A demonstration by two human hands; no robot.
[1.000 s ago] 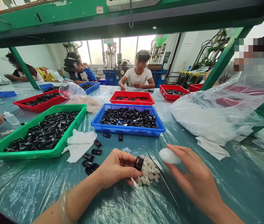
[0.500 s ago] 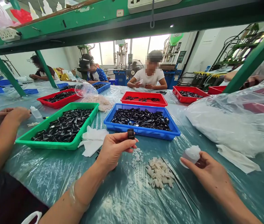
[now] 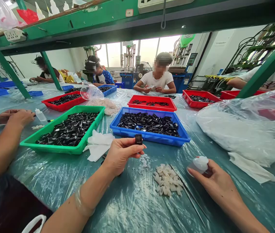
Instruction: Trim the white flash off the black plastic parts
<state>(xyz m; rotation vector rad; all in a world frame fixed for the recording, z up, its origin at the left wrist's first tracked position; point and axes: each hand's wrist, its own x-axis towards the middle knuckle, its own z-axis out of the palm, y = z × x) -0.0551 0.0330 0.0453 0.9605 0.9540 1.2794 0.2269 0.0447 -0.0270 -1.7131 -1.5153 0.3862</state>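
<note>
My left hand (image 3: 125, 153) pinches a small black part (image 3: 138, 139) between thumb and fingers, just in front of the blue tray (image 3: 149, 137). Lower right, my right hand (image 3: 215, 181) is closed round a translucent white bottle (image 3: 200, 165). Between the hands, a pile of off-white pieces (image 3: 167, 180) lies on the plastic-covered table, with metal tweezers (image 3: 190, 195) along its right side. Tiny white bits (image 3: 144, 161) are scattered under the black part. Black parts fill both the blue tray and the green tray (image 3: 52, 149).
A crumpled white tissue (image 3: 98, 145) lies beside the green tray. Red trays (image 3: 152, 106) stand farther back. A large clear bag (image 3: 244, 129) and a white cloth (image 3: 251, 166) are at right. A co-worker's hands (image 3: 18, 116) are at left. A green shelf beam (image 3: 91, 22) crosses above.
The whole view has shifted slightly, so the table and trays appear a little farther right. The bottle in my right hand is turned slightly. Both hands keep their holds.
</note>
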